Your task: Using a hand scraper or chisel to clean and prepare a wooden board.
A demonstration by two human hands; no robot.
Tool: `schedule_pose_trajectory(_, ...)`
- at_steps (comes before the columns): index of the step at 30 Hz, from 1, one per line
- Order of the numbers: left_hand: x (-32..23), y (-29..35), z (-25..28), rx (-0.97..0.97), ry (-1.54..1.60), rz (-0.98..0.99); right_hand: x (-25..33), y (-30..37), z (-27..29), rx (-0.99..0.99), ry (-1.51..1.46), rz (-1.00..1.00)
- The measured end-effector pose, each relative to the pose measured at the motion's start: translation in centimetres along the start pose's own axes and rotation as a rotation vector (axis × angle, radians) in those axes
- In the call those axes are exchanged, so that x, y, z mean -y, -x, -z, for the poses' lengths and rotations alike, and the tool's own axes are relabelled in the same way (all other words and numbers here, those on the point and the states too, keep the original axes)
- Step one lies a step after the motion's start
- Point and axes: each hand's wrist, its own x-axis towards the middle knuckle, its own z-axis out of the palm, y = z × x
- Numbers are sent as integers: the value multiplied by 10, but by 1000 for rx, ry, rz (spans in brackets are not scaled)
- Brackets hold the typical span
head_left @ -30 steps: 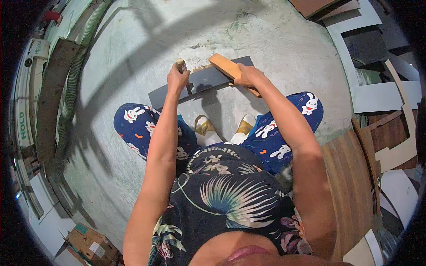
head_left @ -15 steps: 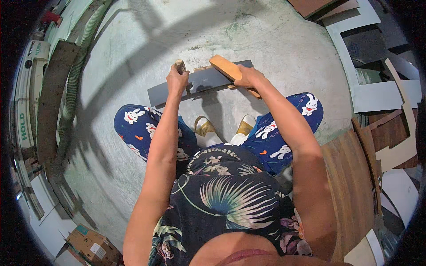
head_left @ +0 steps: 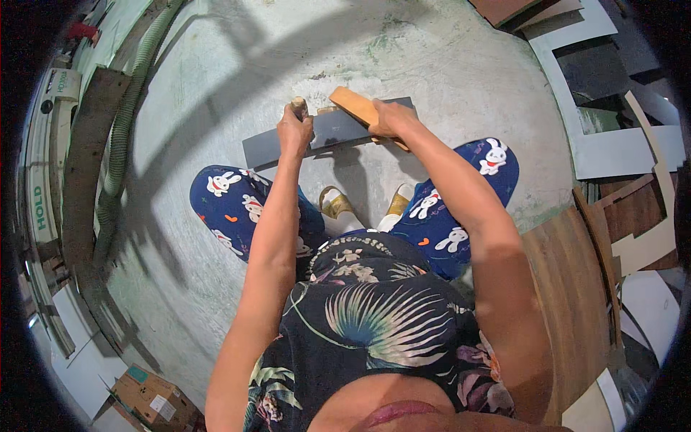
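Observation:
My left hand (head_left: 295,133) is closed round a short, thick wooden handle (head_left: 299,106) whose rounded end sticks up above my fist. The lower part of that tool is hidden behind the hand. It stands over a long dark grey board (head_left: 335,127) lying crosswise in front of my feet. My right hand (head_left: 391,119) grips a flat orange-tan wooden block (head_left: 354,106), which slants across the board's right half. Lighter wood (head_left: 327,110) peeks out along the board's far edge. Whether the block touches the board I cannot tell.
Concrete floor (head_left: 216,129) surrounds the board, and my bent knees flank it. A ribbed hose (head_left: 122,144) and a long beam (head_left: 90,144) run along the left. Wood panels (head_left: 568,288) and white sheet offcuts (head_left: 626,155) pile up at right. A cardboard box (head_left: 155,396) sits lower left.
My right hand and the orange-tan block have shifted slightly left. My left hand with the wooden handle has moved a little to the right. The board has shifted slightly to the right.

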Motion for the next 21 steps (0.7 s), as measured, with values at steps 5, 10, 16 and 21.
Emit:
schedule_pose_trajectory(5,-3,11,-1,-66,9,1,25,-31,-10,-65,18,16)
schedule_pose_trajectory(10,-1,14,-3,-123,90,-12,30,-55,-19,-33,45,-12)
schedule_pose_trajectory(16,17,10,-8,-196,176,18,31,-54,-17,7,123,84)
schedule_pose_trajectory(21,15,9,-10,-223,160,24,31,-52,-15,37,117,49)
